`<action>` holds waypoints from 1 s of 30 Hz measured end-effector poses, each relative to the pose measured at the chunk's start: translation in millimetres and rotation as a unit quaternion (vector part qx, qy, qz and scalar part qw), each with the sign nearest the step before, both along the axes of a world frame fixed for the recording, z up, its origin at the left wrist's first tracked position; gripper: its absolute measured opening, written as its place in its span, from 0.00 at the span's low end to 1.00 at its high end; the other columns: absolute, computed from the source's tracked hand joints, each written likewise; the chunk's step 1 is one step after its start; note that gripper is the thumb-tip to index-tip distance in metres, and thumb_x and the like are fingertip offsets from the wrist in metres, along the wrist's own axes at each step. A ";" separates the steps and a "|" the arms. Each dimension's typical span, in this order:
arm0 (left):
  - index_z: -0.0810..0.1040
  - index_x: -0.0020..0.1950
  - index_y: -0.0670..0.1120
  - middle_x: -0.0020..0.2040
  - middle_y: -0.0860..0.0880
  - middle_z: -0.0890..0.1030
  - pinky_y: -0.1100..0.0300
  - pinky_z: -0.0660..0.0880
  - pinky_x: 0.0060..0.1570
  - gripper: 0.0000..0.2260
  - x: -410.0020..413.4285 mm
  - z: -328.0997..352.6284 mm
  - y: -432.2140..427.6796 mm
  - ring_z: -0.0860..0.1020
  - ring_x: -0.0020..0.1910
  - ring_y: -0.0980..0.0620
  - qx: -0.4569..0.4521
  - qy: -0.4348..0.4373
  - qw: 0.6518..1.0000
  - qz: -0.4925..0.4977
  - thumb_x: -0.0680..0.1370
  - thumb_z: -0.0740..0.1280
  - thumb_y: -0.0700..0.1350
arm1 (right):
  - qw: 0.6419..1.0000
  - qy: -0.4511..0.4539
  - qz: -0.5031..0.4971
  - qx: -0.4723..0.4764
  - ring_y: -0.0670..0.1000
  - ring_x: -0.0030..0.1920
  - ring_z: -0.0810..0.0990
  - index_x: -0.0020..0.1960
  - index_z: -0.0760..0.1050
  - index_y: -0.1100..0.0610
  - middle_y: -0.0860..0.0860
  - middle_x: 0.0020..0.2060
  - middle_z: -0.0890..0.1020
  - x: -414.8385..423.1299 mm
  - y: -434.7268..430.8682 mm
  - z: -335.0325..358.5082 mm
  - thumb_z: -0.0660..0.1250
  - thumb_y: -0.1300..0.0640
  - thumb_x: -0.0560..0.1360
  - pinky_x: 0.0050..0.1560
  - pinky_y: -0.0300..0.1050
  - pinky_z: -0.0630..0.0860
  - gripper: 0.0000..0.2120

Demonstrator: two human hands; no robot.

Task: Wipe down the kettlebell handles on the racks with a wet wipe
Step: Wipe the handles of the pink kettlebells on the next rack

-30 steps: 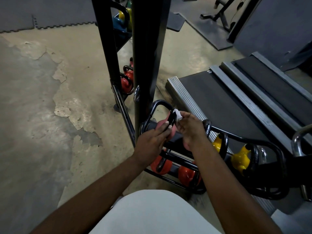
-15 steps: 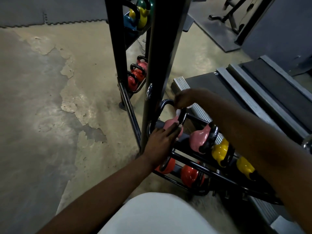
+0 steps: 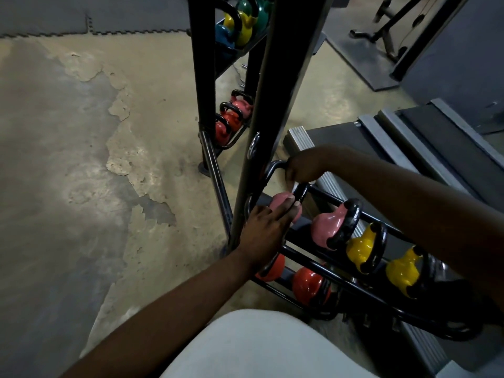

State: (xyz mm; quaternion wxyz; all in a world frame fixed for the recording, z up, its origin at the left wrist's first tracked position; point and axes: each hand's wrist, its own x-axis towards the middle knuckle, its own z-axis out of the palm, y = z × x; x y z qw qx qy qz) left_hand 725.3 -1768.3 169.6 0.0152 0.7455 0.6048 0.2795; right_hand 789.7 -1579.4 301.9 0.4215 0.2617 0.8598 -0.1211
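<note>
A pink kettlebell (image 3: 281,201) with a black handle (image 3: 300,192) sits at the left end of the rack's middle rail (image 3: 321,271). My left hand (image 3: 266,230) rests on its body with the fingers straight. My right hand (image 3: 302,167) is curled over the top of that handle, and a pale sliver of the wet wipe (image 3: 294,184) shows under its fingers. Most of the wipe is hidden. To the right along the rail stand a second pink kettlebell (image 3: 328,226) and two yellow kettlebells (image 3: 360,248).
A thick black rack upright (image 3: 275,99) stands just left of my hands. Red kettlebells (image 3: 309,285) lie on the lowest rail. Behind the upright are more red ones (image 3: 230,120) and, higher up, yellow and green ones (image 3: 244,23). A treadmill deck (image 3: 409,151) is close on the right, worn concrete floor (image 3: 109,186) on the left.
My right hand has slid with the wipe from the side of the handle up to its top. My left hand stays on the pink kettlebell. The view has shifted slightly.
</note>
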 end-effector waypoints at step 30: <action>0.84 0.56 0.49 0.57 0.51 0.83 0.58 0.78 0.49 0.11 -17.4 54.1 19.1 0.83 0.50 0.51 -0.018 -0.040 0.999 -0.011 0.74 0.72 0.43 | 0.205 0.615 -0.711 -0.272 0.55 0.39 0.80 0.53 0.73 0.58 0.58 0.44 0.82 53.6 -137.9 -91.5 0.61 0.71 0.77 0.37 0.48 0.74 0.10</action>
